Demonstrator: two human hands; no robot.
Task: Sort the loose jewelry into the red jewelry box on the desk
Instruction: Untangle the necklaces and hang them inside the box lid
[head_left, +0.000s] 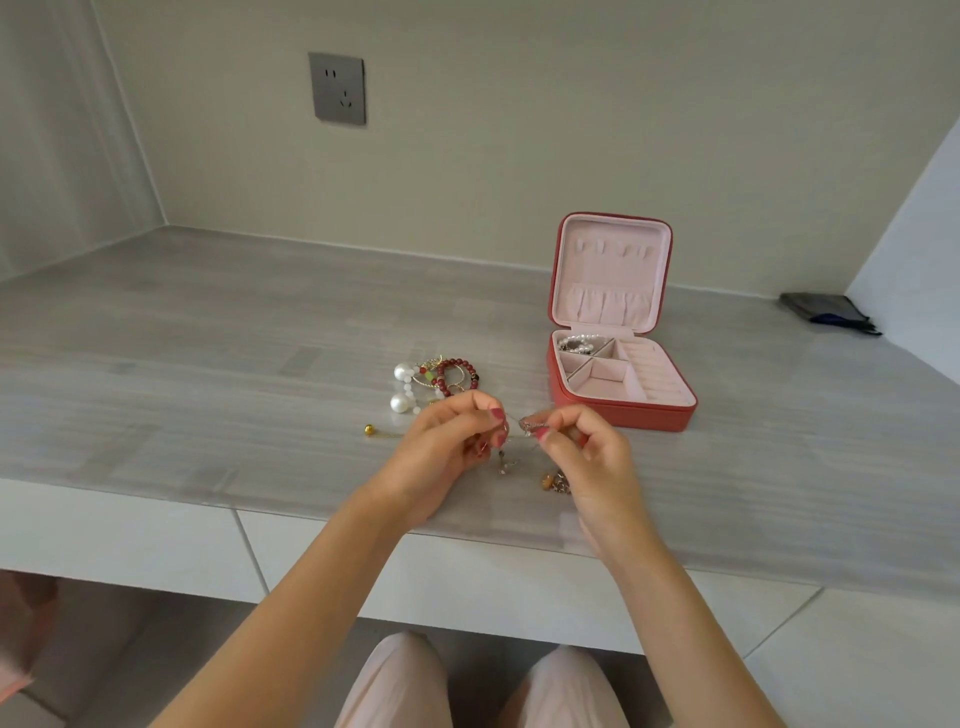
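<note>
The red jewelry box (623, 413) stands open on the grey desk, its pink lid upright. A pearl bracelet (576, 342) lies in its back left compartment. Left of the box sits a pile of loose jewelry (441, 376): a dark red bead bracelet, gold hoops and large pearls. A small gold ball piece (370, 430) lies apart at the left. My left hand (447, 452) and my right hand (587, 457) both pinch a thin silver chain (522, 426) stretched between them above the desk's front. Small charms (553, 482) hang or lie below my right hand.
A dark pouch (826, 312) lies at the far right by the wall. A grey wall socket (337, 88) is on the back wall. White drawer fronts (156, 535) run under the desk edge, and my knees show below.
</note>
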